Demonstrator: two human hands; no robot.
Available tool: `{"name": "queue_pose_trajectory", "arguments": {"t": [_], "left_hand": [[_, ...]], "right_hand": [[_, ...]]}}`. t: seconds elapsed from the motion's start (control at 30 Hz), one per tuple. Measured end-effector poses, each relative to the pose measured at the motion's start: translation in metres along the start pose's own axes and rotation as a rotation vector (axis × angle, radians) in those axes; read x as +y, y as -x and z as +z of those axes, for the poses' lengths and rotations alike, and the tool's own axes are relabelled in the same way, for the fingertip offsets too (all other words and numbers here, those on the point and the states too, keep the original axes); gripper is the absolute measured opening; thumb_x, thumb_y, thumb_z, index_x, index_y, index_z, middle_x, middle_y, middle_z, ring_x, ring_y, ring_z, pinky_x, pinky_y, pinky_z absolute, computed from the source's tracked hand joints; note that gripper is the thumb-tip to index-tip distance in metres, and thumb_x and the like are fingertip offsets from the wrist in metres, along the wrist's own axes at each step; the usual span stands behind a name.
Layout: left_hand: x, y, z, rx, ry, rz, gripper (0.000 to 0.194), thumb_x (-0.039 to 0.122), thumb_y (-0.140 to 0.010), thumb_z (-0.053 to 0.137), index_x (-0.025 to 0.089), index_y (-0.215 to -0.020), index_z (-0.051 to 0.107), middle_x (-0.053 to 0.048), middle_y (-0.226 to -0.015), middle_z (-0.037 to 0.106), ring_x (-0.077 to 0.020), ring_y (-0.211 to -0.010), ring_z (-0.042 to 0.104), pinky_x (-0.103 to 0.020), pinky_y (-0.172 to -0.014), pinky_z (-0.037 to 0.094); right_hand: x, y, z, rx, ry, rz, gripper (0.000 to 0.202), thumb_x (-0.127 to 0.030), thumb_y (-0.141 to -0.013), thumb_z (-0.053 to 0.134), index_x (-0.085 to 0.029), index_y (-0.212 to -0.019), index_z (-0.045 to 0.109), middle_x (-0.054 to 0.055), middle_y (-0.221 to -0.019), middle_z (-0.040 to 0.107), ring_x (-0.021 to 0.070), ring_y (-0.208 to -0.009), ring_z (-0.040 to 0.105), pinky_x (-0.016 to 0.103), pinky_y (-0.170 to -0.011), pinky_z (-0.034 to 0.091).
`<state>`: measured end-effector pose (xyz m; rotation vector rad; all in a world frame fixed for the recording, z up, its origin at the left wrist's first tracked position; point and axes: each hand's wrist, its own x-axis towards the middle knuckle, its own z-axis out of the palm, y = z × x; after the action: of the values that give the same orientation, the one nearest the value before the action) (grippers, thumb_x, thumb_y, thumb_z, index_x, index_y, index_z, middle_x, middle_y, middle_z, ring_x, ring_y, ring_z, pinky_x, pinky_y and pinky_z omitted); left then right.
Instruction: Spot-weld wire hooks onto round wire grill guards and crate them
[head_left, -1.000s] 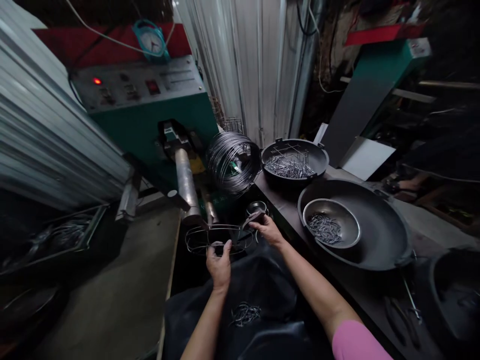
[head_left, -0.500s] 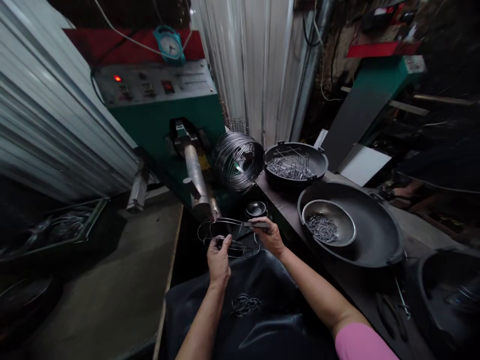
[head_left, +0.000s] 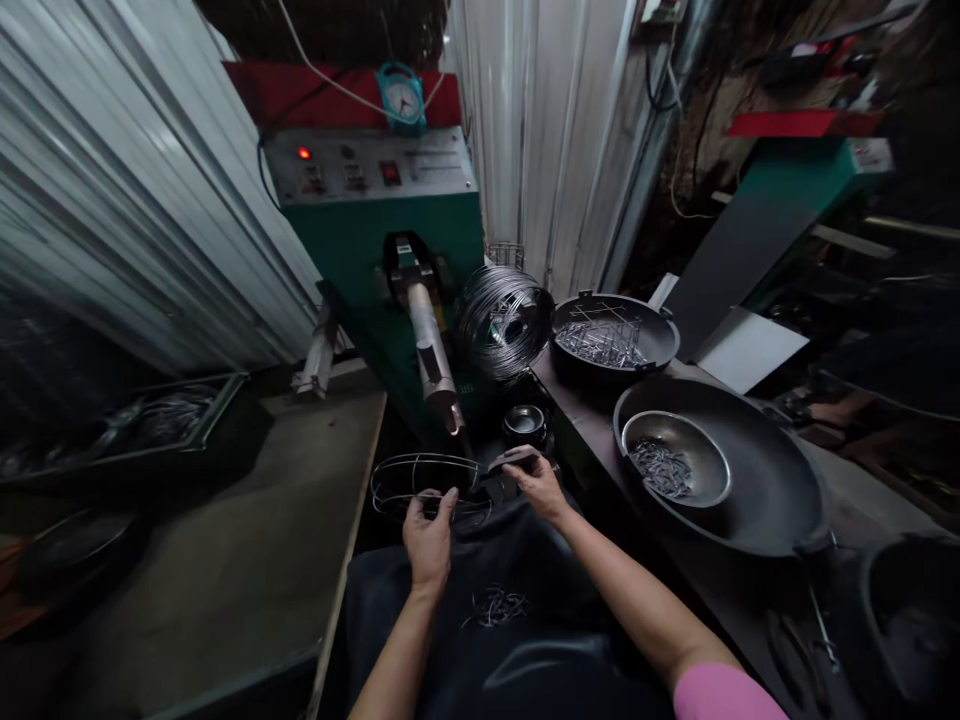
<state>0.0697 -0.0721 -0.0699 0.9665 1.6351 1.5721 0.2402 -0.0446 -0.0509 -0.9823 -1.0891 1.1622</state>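
Note:
My left hand (head_left: 430, 537) pinches the near side of a round wire frame (head_left: 414, 459), made of thin rings joined by short upright wires. The frame lies nearly level over my lap, below the tip of the machine's metal arm (head_left: 437, 375). In my right hand (head_left: 541, 488) is a flat, dark grey piece (head_left: 517, 459), gripped between thumb and fingers close to the frame's right side. Whether that piece touches the frame I cannot tell. A small pile of short bent wire pieces (head_left: 496, 606) rests on the black apron (head_left: 420, 640) across my lap.
A green machine (head_left: 360, 245) with a lit red lamp stands ahead. Beside it is a wire coil (head_left: 480, 320). On the right are a black pan of wire parts (head_left: 667, 355), a larger pan (head_left: 780, 480) holding a metal bowl (head_left: 720, 475), and pliers (head_left: 795, 650). Another person's arm shows far right.
The wire frame has come away from the arm's tip and now sits lower and more level, further left. My right hand still holds the flat piece. The whole view has shifted.

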Motion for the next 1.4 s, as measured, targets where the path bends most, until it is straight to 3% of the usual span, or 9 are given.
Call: {"name": "queue_pose_trajectory", "arguments": {"t": [0.13, 0.27, 0.47, 0.63, 0.8, 0.97, 1.13, 1.27, 1.4], "left_hand": [[0.015, 0.003, -0.01, 0.032, 0.191, -0.067, 0.036, 0.042, -0.056, 0.074, 0.016, -0.073, 0.054, 0.003, -0.067, 0.051, -0.0101, -0.064, 0.047, -0.024, -0.065, 0.037], [0.032, 0.002, -0.015, 0.048, 0.347, -0.094, 0.037, 0.041, -0.054, 0.075, 0.017, -0.073, 0.055, 0.003, -0.072, 0.052, -0.0094, -0.069, 0.049, -0.023, -0.069, 0.038], [0.046, 0.011, -0.018, 0.038, 0.44, -0.22, 0.041, 0.043, -0.05, 0.077, 0.017, -0.073, 0.056, 0.002, -0.072, 0.054, -0.0089, -0.069, 0.051, -0.023, -0.069, 0.039], [0.042, 0.026, -0.021, 0.084, 0.491, -0.335, 0.045, 0.044, -0.047, 0.078, 0.017, -0.073, 0.054, 0.004, -0.069, 0.053, -0.0076, -0.063, 0.049, -0.022, -0.064, 0.039], [0.023, 0.037, -0.024, 0.079, 0.464, -0.342, 0.041, 0.042, -0.051, 0.077, 0.016, -0.071, 0.053, 0.004, -0.067, 0.052, -0.0076, -0.063, 0.048, -0.023, -0.065, 0.038], [0.01, 0.042, -0.023, 0.033, 0.43, -0.315, 0.036, 0.04, -0.057, 0.074, 0.016, -0.072, 0.052, 0.004, -0.069, 0.052, -0.0077, -0.064, 0.047, -0.023, -0.067, 0.038], [0.009, 0.045, -0.023, 0.04, 0.388, -0.292, 0.037, 0.041, -0.055, 0.075, 0.016, -0.073, 0.054, 0.004, -0.07, 0.053, -0.0086, -0.067, 0.048, -0.023, -0.068, 0.037], [0.008, 0.046, -0.025, 0.032, 0.356, -0.275, 0.038, 0.042, -0.055, 0.075, 0.017, -0.074, 0.054, 0.004, -0.07, 0.053, -0.0093, -0.067, 0.049, -0.024, -0.068, 0.037], [0.008, 0.047, -0.026, 0.016, 0.337, -0.251, 0.039, 0.044, -0.055, 0.074, 0.017, -0.074, 0.053, 0.003, -0.071, 0.053, -0.0095, -0.068, 0.048, -0.024, -0.068, 0.037]], "right_hand": [[-0.01, -0.004, 0.013, -0.003, -0.024, 0.017, 0.02, -0.028, -0.066, 0.069, -0.021, -0.083, 0.062, -0.001, -0.08, 0.063, 0.0144, -0.079, 0.059, 0.028, -0.079, 0.045], [-0.027, 0.001, 0.022, 0.054, -0.021, -0.089, 0.02, -0.027, -0.067, 0.07, -0.023, -0.085, 0.063, 0.0, -0.086, 0.063, 0.0156, -0.084, 0.059, 0.03, -0.084, 0.045], [-0.054, 0.016, 0.027, -0.127, 0.045, -0.236, 0.016, -0.027, -0.068, 0.07, -0.026, -0.084, 0.068, 0.003, -0.091, 0.066, 0.0206, -0.094, 0.059, 0.039, -0.091, 0.043], [-0.056, 0.019, 0.027, -0.243, 0.164, -0.233, 0.018, -0.026, -0.069, 0.069, -0.024, -0.088, 0.068, 0.004, -0.091, 0.066, 0.0196, -0.09, 0.06, 0.035, -0.086, 0.045], [-0.042, 0.017, 0.032, -0.22, 0.216, -0.043, 0.016, -0.027, -0.07, 0.067, -0.021, -0.085, 0.065, -0.001, -0.076, 0.064, 0.0148, -0.073, 0.059, 0.028, -0.074, 0.047], [-0.037, 0.012, 0.027, -0.169, -0.015, 0.3, 0.022, -0.029, -0.06, 0.073, -0.018, -0.077, 0.063, -0.002, -0.07, 0.065, 0.0128, -0.065, 0.06, 0.025, -0.065, 0.049], [-0.034, 0.0, 0.012, -0.269, -0.156, 0.619, 0.023, -0.026, -0.055, 0.077, -0.013, -0.07, 0.065, 0.002, -0.064, 0.067, 0.0138, -0.056, 0.061, 0.024, -0.052, 0.048], [-0.034, -0.009, 0.008, -0.306, -0.115, 0.728, 0.021, -0.025, -0.054, 0.078, -0.013, -0.066, 0.066, 0.002, -0.057, 0.066, 0.0126, -0.048, 0.058, 0.022, -0.044, 0.046], [-0.038, -0.009, 0.012, -0.279, -0.016, 0.713, 0.024, -0.033, -0.059, 0.077, -0.013, -0.065, 0.065, 0.0, -0.054, 0.064, 0.0085, -0.045, 0.055, 0.017, -0.041, 0.041]]}}
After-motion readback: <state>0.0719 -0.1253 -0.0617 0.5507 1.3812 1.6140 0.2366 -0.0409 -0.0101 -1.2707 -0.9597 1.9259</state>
